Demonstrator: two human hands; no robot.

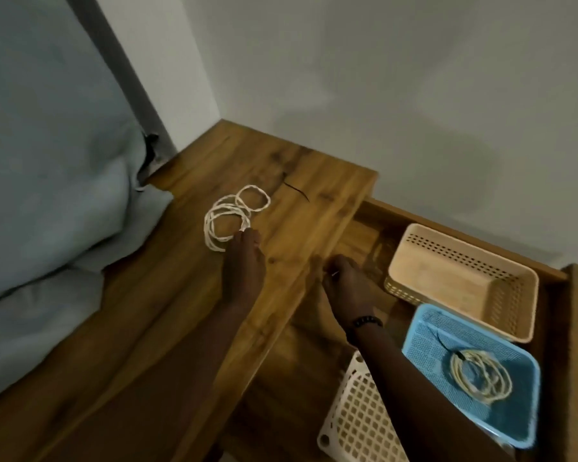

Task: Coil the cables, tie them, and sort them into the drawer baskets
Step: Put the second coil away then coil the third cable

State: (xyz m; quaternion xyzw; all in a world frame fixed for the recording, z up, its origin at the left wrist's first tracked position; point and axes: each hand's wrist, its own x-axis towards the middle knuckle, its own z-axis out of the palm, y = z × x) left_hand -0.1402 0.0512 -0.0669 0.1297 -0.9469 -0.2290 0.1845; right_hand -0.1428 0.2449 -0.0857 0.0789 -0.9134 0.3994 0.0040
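white cable (231, 217) lying in loose loops on wooden top (291, 208), a smaller loop off to the far right side of the bundle. left hand (244, 261) reaching fwd over the top, fingertips touching near edge of the coil; fingers look bent down onto the strands, but can't tell if actually pinching or just resting on them. thin black tie (296, 191) flat on the wood just beyond & right of the coil, apart from it.

right hand (342, 285) over front edge of the top, at inner left part of open drawer (574, 328); fingers curled inward, something small & pale showing at fingertips, too blurry to say what or whether held. dark band (367, 322) on right wrist.

in the drawer: beige basket (461, 281) at the back, perforated walls, nothing visible inside. blue basket (424, 335) just in front of it, touching or nearly so, holding second coiled cable (479, 375), pale yellowish w/ a dark tie sticking out at its upper left. white basket (357, 421) w/ open grid, nearest the camera, left of the blue one, partly hidden by right forearm & cut off by frame bottom.

pale blue bedding (47, 195) bunched against left side of the wooden top. plain wall (381, 78) behind.
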